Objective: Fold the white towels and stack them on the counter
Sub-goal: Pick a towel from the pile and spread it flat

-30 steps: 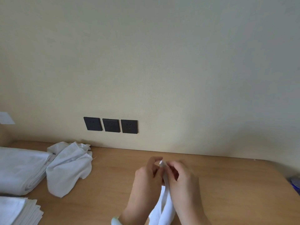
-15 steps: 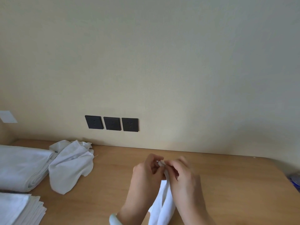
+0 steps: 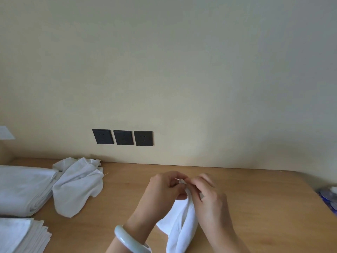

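A white towel point(image 3: 180, 225) hangs bunched between my two hands above the wooden counter point(image 3: 255, 207). My left hand point(image 3: 162, 192) and my right hand point(image 3: 209, 199) both pinch its top edge close together, fingertips almost touching. A pale bangle point(image 3: 127, 241) sits on my left wrist. A crumpled white towel point(image 3: 76, 187) lies on the counter to the left. A pile of folded white cloth point(image 3: 23, 189) lies at the far left, and a stack of folded towels point(image 3: 21, 236) sits at the lower left corner.
A beige wall rises behind the counter with three black sockets point(image 3: 123, 137). A blue and white object point(image 3: 329, 197) sits at the counter's rounded right edge. A white card point(image 3: 5, 132) shows at the far left.
My hands stay together pinching the towel's top edge and have shifted slightly. The view has drifted a little; the towels on the left have not moved.
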The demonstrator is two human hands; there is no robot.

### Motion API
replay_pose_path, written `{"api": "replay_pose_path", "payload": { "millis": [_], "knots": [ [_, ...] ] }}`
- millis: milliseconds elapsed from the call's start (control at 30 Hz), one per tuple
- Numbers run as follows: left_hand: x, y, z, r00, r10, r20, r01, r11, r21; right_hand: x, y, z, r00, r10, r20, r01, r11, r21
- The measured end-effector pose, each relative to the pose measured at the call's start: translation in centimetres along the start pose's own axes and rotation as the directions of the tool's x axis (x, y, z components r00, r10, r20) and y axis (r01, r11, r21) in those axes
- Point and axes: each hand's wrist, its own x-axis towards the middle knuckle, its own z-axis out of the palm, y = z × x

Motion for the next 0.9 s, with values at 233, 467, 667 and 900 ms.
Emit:
{"api": "replay_pose_path", "payload": {
  "millis": [233,467,667,900],
  "knots": [
    [2.7,4.9,-1.1,0.977,0.168,-0.129,-0.15,0.979,0.136,3.0,1.0,-0.4,0.906,0.394,0.156,-0.311,0.869,-0.384],
    [5.9,7.4,-7.5,0.938,0.095,-0.335,-0.088,0.995,0.036,7.3,5.8,-3.7,0.62,0.721,0.308,-0.406,0.631,-0.661],
    [6.0,6.4,-10.8,0.943,-0.038,-0.331,0.018,0.998,-0.064,8.2,9.3,-6.1,0.351,0.86,0.369,-0.496,0.505,-0.706],
    [5.3,5.7,-12.0,0.949,-0.118,-0.294,0.047,0.97,-0.237,10.8,9.2,-6.5,0.383,0.851,0.359,-0.908,0.274,0.318]
  ]
}}
